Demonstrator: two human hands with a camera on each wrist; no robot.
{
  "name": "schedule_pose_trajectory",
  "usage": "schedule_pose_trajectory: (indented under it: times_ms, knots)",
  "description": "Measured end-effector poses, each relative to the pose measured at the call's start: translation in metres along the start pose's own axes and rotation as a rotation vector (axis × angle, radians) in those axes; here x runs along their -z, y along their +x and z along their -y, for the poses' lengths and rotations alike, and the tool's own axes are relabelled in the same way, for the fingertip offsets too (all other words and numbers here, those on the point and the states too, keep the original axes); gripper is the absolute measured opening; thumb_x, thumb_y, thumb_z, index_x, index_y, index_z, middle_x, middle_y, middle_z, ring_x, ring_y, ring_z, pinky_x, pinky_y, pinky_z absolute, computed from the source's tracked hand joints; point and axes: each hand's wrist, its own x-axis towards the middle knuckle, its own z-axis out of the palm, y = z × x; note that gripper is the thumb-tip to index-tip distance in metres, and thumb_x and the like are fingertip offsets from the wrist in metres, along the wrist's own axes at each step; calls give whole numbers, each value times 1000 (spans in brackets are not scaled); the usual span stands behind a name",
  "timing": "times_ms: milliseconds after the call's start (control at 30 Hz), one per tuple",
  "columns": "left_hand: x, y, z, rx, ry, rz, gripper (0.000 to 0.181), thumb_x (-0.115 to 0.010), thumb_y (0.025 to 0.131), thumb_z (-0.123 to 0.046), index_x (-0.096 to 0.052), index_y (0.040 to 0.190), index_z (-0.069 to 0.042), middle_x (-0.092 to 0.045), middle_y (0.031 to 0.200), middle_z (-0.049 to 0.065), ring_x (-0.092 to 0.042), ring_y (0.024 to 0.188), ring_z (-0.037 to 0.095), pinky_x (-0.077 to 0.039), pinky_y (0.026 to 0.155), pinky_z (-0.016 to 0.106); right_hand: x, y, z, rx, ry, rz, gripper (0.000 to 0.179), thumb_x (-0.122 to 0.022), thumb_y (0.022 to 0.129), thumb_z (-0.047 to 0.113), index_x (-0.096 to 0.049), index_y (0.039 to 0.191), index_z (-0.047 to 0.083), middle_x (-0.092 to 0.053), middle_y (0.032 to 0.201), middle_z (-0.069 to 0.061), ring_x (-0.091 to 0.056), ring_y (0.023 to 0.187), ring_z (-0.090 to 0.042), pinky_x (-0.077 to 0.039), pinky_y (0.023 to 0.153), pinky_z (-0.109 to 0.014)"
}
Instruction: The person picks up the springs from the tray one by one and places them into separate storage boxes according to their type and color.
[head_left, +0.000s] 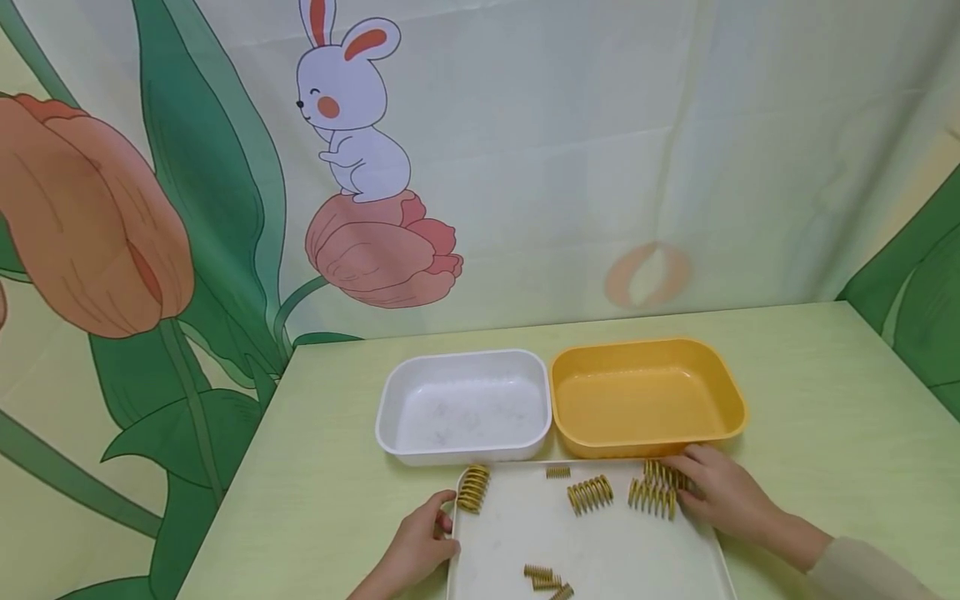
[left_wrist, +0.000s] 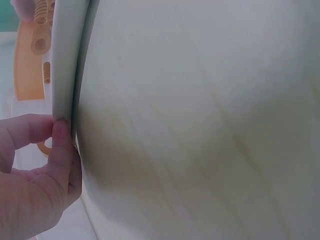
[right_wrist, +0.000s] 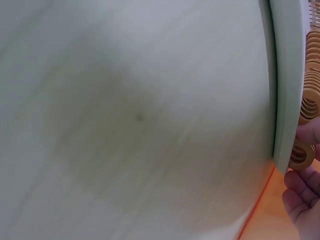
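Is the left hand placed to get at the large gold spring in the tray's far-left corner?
Probably yes: the large gold coil spring lies just inside the white tray, beside the left hand, with nothing over it. That hand holds the tray's side, so it may first need to let go.

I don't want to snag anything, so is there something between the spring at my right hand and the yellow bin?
Only the tray rim and yellow bin's front wall, just beyond the spring; nothing else visible.
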Motion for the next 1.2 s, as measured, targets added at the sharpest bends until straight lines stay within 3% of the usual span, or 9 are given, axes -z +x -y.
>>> schedule_pose_trajectory:
  times_ms: [200,400,867,1200]
  knots:
    - [1,0,0,-11,0,-4,60,-59,64,4,-42,122,5,-48,79,4,-40,58,6,-35,50,18,3,-3,0,26,22,-61,39,-75,59,11,-66,98,9,-57,85,3,-47,70,-4,-43,57,-23]
    - [0,0,0,-5,2,1,60,-59,65,4,-42,122,5,-48,79,4,-40,59,6,-35,50,18,4,-5,0,62,35,-84,40,-76,59,11,-66,97,8,-57,85,3,-46,68,-2,-41,55,-20]
    - [0,-1,-1,-20,-8,-8,61,-59,64,5,-41,122,5,-49,79,5,-40,59,5,-36,51,18,11,-1,4,88,101,-157,39,-75,56,7,-66,94,6,-60,90,0,-56,75,-10,-48,63,-22]
    - [0,-1,-1,-16,-20,-8,61,-58,63,5,-41,122,6,-49,79,5,-41,58,6,-36,50,18,20,9,5,138,162,-210,42,-75,53,-1,-65,94,3,-57,90,-1,-54,74,-9,-40,66,-5]
